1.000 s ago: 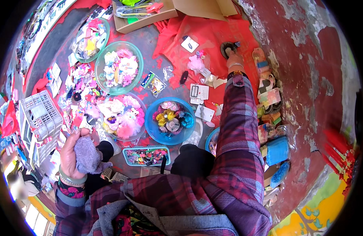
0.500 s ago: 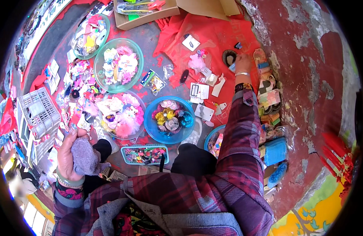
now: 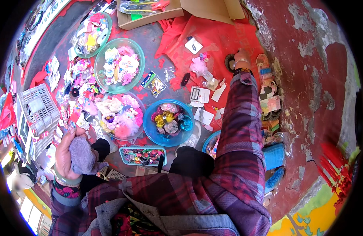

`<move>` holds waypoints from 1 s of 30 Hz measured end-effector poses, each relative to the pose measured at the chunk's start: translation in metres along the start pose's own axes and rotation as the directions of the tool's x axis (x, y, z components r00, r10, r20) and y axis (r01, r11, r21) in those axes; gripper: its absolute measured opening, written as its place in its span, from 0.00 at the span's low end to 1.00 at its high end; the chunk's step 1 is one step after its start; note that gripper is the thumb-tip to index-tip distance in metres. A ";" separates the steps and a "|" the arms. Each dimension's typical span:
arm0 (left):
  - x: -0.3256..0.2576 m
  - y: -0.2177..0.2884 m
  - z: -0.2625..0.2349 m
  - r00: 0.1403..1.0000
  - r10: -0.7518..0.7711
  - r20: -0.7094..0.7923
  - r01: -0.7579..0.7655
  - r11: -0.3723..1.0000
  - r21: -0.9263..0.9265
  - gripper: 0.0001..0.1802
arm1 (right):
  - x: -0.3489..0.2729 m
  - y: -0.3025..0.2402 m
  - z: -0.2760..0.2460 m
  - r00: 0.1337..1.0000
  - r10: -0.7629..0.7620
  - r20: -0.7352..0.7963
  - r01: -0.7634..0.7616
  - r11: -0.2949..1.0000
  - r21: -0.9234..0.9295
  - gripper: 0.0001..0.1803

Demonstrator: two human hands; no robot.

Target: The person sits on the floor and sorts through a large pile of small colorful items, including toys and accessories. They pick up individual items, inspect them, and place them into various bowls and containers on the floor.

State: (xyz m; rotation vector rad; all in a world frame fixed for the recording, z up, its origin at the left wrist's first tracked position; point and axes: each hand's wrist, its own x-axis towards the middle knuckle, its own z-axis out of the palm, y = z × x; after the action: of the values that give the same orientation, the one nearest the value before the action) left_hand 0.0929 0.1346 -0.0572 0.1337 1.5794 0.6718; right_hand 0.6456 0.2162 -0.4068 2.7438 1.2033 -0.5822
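Clock positions from view centre. Two bare hands. Left hand (image 3: 66, 155) at 8 o'clock: fingers curled, fuzzy cloth (image 3: 82, 155), lilac-grey, bunched in the palm. Right hand (image 3: 242, 58) between 1 and 2 o'clock, arm outstretched over red cloth (image 3: 217, 33); fingers too small and foreshortened, cannot tell how open or if holding anything. One dark ring (image 3: 229, 62) lies just beside it on its 9 o'clock side; contact unclear.

Counts: five round bowls (two green, one clear, two blue), one basket, one box, one crate. On and by the red cloth: at least three white cards (image 3: 193, 46), one pink puff (image 3: 198, 66), one dark clip (image 3: 185, 80). One clear packet (image 3: 153, 84) at 11 o'clock.

Contents:
- Far green bowl (image 3: 108, 35), 10 o'clock, outer: mixed pieces, one yellow.
- Near green bowl (image 3: 120, 89), 10 o'clock, closer in: white and pink frilly pieces.
- Clear bowl (image 3: 137, 131), 9 o'clock: pink and white fluffy pieces.
- Blue bowl (image 3: 160, 138), near centre: gold, turquoise, pink and greyish pieces.
- Second blue bowl (image 3: 205, 142), 4 o'clock: mostly behind the right sleeve, contents barely visible.
- Basket (image 3: 142, 163), light blue, oblong, between 7 and 8 o'clock: many small multicoloured pieces, too small to count.
- Box (image 3: 152, 19), cardboard, between 11 and 12 o'clock, flap open: plastic-wrapped goods, one orange-red piece, some green.
- Crate (image 3: 37, 106), grey, slatted, 9 o'clock, outer: contents unclear.
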 end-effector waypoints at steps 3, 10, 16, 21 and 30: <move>-0.004 0.002 0.006 0.999 0.006 -0.044 -0.006 1.000 -0.008 0.13 | -0.018 0.004 -0.001 0.995 -0.089 -0.034 0.095 0.943 0.320 0.18; -0.006 -0.001 -0.001 0.999 -0.001 0.052 0.007 0.994 -0.114 0.13 | -0.068 0.042 0.039 0.871 -0.473 -0.132 0.446 0.649 0.616 0.13; -0.014 -0.002 -0.004 0.994 0.018 0.109 -0.018 1.000 0.007 0.12 | -0.069 0.032 0.041 0.929 0.361 -0.082 -0.321 0.896 0.307 0.19; -0.004 -0.008 -0.029 0.996 0.070 0.046 -0.071 0.997 0.011 0.12 | -0.030 0.040 0.079 0.936 0.310 -0.169 -0.294 0.949 0.113 0.21; -0.037 -0.018 -0.019 0.989 0.064 0.135 -0.068 0.997 0.031 0.12 | -0.145 0.095 0.015 0.964 0.264 0.037 -0.122 0.316 0.941 0.15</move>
State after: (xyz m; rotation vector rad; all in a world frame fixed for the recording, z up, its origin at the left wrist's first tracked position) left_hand 0.0855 0.0958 -0.0344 0.2534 1.4627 0.6729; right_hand 0.6204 0.0469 -0.3723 3.8270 0.4959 -1.5054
